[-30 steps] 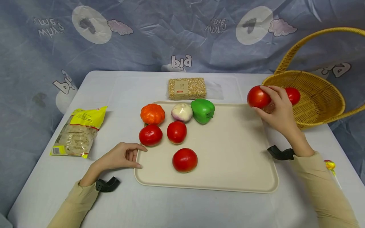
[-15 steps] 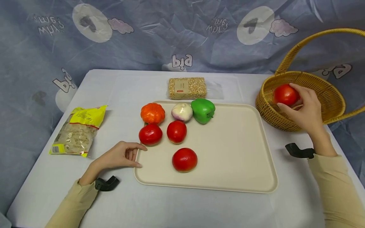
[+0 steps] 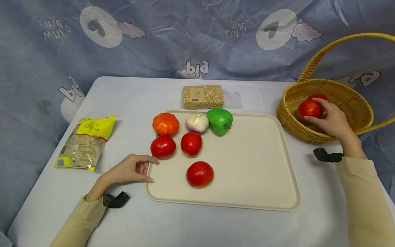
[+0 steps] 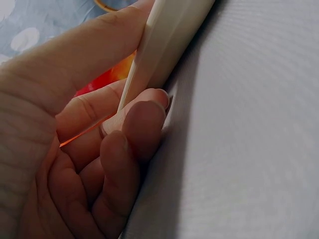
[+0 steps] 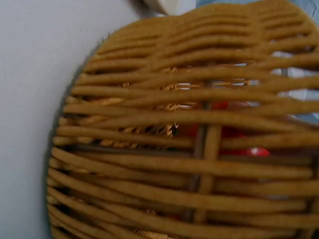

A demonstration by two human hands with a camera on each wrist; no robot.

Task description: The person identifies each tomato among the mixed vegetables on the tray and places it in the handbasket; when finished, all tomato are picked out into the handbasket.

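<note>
In the head view my right hand point(image 3: 334, 120) holds a red tomato point(image 3: 309, 109) low inside the wicker basket point(image 3: 355, 128), against another red tomato point(image 3: 319, 97). The right wrist view shows the basket's woven side point(image 5: 149, 119), with red behind the slats and the hand mostly hidden. My left hand point(image 3: 131, 168) grips the left edge of the beige tray point(image 3: 247, 164), thumb and fingers at the rim; the left wrist view shows its fingers curled at the tray's edge point(image 4: 169, 45). The tray bears three red tomatoes point(image 3: 200, 174), an orange pumpkin point(image 3: 165, 124), an onion point(image 3: 197, 122) and a green pepper point(image 3: 219, 121).
A bag of yellow grains point(image 3: 202, 96) lies behind the tray. To the left is a yellow-and-clear food bag point(image 3: 86, 142). The basket's tall handle point(image 3: 321, 51) arches up at the right, and a patterned cloth point(image 3: 166, 37) hangs behind the table.
My right hand has carried the tomato rightward from over the tray's back right corner into the basket, then lowered it. My left hand has stayed at the tray's edge.
</note>
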